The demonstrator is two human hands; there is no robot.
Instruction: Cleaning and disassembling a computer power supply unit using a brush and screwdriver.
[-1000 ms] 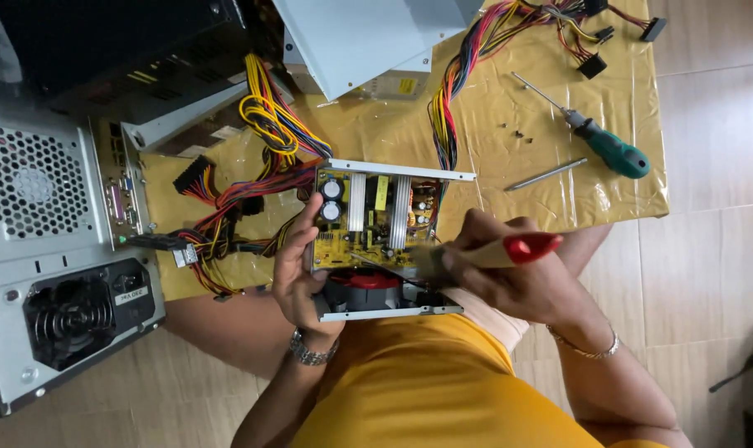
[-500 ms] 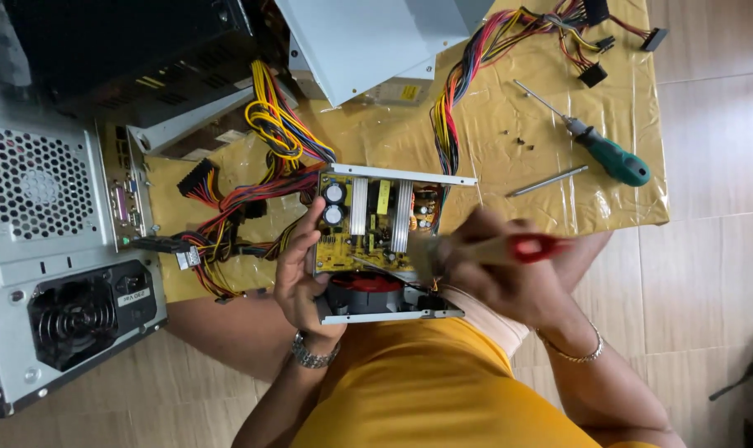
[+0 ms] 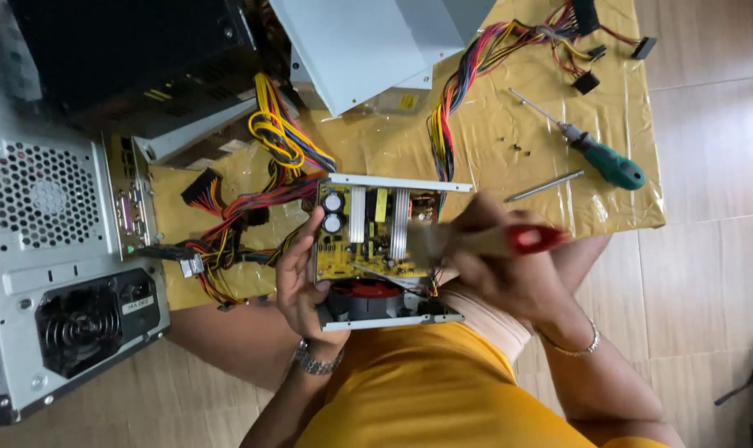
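Power supply (image 3: pixel 376 241) over yellow sheet (image 3: pixel 509 108), tiled floor (image 3: pixel 708 249).

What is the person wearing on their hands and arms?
Both arms are bare, with no gloves and no sleeves reaching the forearms. The left hand has a silver metal watch on its wrist. The right hand has a thin silver chain bracelet on its wrist. The person's top is yellow-orange.
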